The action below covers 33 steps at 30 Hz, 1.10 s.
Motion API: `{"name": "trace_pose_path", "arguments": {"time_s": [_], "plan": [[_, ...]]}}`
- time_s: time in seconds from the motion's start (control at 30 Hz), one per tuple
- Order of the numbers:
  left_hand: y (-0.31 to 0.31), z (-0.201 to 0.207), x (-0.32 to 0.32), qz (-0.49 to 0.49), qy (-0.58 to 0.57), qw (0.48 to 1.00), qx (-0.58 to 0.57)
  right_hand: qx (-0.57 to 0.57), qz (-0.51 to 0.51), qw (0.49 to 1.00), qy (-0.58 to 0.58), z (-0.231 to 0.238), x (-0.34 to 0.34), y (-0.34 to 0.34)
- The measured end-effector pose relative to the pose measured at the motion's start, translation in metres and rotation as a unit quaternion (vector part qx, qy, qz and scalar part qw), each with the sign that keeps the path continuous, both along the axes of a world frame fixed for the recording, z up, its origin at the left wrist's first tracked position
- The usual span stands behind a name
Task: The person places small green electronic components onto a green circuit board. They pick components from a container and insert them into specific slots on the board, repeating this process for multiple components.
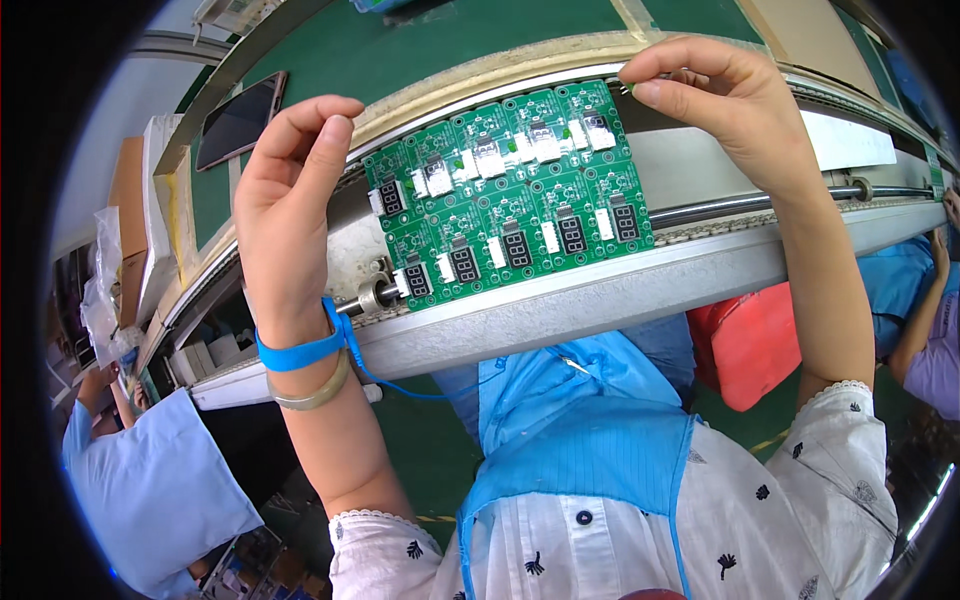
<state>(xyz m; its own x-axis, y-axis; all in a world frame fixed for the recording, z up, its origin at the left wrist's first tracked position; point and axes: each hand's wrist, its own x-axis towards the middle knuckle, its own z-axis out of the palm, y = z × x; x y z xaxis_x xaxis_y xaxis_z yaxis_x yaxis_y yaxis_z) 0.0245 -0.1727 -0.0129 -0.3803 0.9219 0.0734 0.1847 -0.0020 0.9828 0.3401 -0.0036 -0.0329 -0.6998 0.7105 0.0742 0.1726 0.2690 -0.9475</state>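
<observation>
A green circuit board panel lies across the conveyor rails in front of me, made up of several joined boards. Each carries a black digit display and a white connector; some displays in the far row have a glossy, clear-looking cover. My left hand hovers beside the panel's far left corner, thumb and forefinger bent close together; whatever they may hold is hidden. Above the far right corner, the thumb and forefinger of my right hand pinch a small green part with thin leads, perhaps an LED.
A metal rail runs along the near side, with a steel rod beneath the panel. A phone lies on the green surface at far left. My blue wrist strap trails a cord. Co-workers sit at both sides; a red seat is at right.
</observation>
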Motion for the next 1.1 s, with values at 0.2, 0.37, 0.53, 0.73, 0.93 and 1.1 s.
{"name": "trace_pose_path", "arguments": {"time_s": [0.2,0.37,0.53,0.73,0.93,1.1], "plan": [[-0.008,-0.008,-0.001,0.008,-0.014,1.000,0.010,0.099,-0.007,0.994,-0.041,0.000,-0.004,-0.009],[-0.008,-0.008,0.001,0.015,-0.005,1.000,0.015,0.228,-0.004,0.970,-0.081,0.007,-0.007,-0.016],[-0.008,-0.008,0.000,0.015,0.005,1.000,0.021,0.274,0.020,0.955,-0.112,0.012,-0.010,-0.021],[-0.007,-0.007,0.002,0.014,0.006,0.999,0.029,0.314,0.022,0.940,-0.132,0.015,-0.013,-0.023],[-0.007,-0.008,0.002,0.008,0.006,1.000,0.029,0.347,0.016,0.925,-0.152,0.019,-0.017,-0.027],[-0.006,-0.008,0.001,-0.002,0.018,0.999,0.032,0.398,0.028,0.900,-0.177,0.024,-0.023,-0.028]]}}
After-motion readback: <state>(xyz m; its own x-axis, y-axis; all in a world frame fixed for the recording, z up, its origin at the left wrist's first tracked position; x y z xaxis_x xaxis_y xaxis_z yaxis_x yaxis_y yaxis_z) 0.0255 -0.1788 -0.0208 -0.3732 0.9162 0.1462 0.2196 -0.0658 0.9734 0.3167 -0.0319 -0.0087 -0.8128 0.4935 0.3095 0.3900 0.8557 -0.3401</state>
